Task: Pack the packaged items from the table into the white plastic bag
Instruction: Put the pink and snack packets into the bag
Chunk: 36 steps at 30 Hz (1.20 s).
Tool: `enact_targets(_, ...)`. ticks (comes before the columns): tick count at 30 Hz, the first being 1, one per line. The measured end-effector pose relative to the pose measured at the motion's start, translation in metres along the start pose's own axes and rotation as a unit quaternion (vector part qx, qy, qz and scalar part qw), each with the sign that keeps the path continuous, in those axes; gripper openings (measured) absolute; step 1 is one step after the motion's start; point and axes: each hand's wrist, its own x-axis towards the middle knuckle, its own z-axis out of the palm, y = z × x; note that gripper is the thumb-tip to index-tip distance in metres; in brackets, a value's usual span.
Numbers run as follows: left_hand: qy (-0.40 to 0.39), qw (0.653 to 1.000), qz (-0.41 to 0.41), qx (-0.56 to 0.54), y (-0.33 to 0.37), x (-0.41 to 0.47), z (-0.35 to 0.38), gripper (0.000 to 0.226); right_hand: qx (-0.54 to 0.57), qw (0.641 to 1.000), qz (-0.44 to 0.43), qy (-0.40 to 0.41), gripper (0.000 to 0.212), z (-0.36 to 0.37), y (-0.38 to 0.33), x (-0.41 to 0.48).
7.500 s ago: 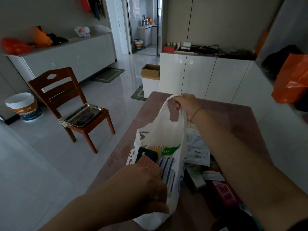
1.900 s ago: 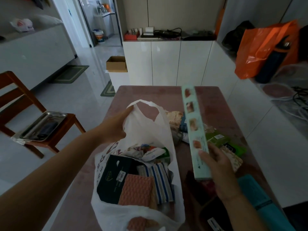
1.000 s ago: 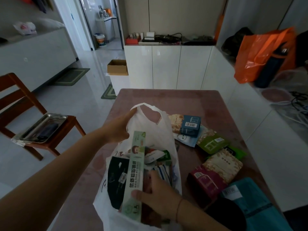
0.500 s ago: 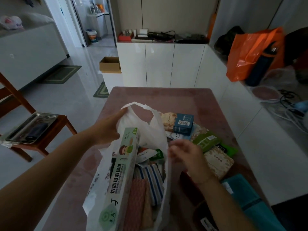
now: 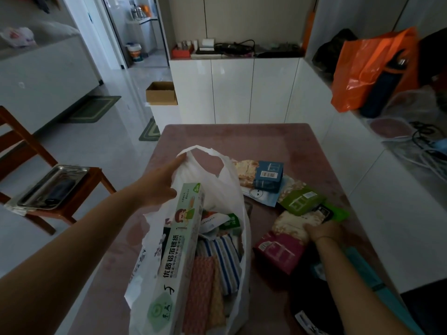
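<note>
White bag (image 5: 232, 189), blue-striped cloth (image 5: 222, 257)

On the table (image 5: 266, 139), loose packets (image 5: 285, 201) lie right of the bag (image 5: 229, 189); a long box (image 5: 179, 252) stands in it.

A wooden chair (image 5: 36, 170) at the left carries a metal tray (image 5: 52, 187), a cardboard box (image 5: 161, 93) sits on a white stand beside the white cabinets (image 5: 242, 90), two green mats (image 5: 93, 109) lie on the pale floor, and an orange bag (image 5: 370, 68) rests at the right.
</note>
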Motion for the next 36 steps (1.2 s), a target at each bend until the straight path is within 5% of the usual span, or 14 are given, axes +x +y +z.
enact_targets(3,0.003,1.0,-0.008,-0.014,0.001,0.0,0.0,0.093,0.058,0.998,-0.003,-0.024,0.043,0.002,-0.011,-0.004)
enact_targets(7,0.006,1.0,-0.012,-0.016,0.002,0.0,0.001,0.091,0.135,0.99,0.0,-0.035,0.04,0.002,-0.017,-0.019)
enact_targets(10,0.008,1.0,-0.014,-0.012,0.001,-0.001,0.0,0.091,0.176,0.979,-0.092,0.038,0.018,-0.02,-0.027,-0.05)
enact_targets(15,0.006,1.0,-0.011,-0.003,0.001,0.0,0.0,0.091,0.232,0.894,-0.329,0.196,0.02,-0.1,-0.066,-0.143)
enact_targets(20,0.013,1.0,0.0,-0.004,0.006,-0.001,0.001,0.09,0.304,0.812,-0.465,0.18,0.016,-0.115,-0.101,-0.214)
enact_targets(25,0.015,1.0,0.002,0.013,0.004,-0.001,0.001,0.091,0.154,0.806,-0.57,0.052,0.013,-0.045,-0.103,-0.24)
enact_targets(28,0.002,1.0,0.002,0.007,0.001,-0.001,0.0,0.094,0.041,0.802,-0.593,0.06,0.016,-0.034,-0.101,-0.231)
enact_targets(32,0.017,1.0,0.011,0.008,-0.002,0.001,0.001,0.092,-0.127,0.832,-0.537,0.048,0.023,-0.044,-0.114,-0.225)
enact_targets(36,0.021,0.999,0.04,0.019,0.002,0.001,0.005,0.085,-0.317,0.817,-0.48,-0.032,0.041,-0.009,-0.123,-0.222)
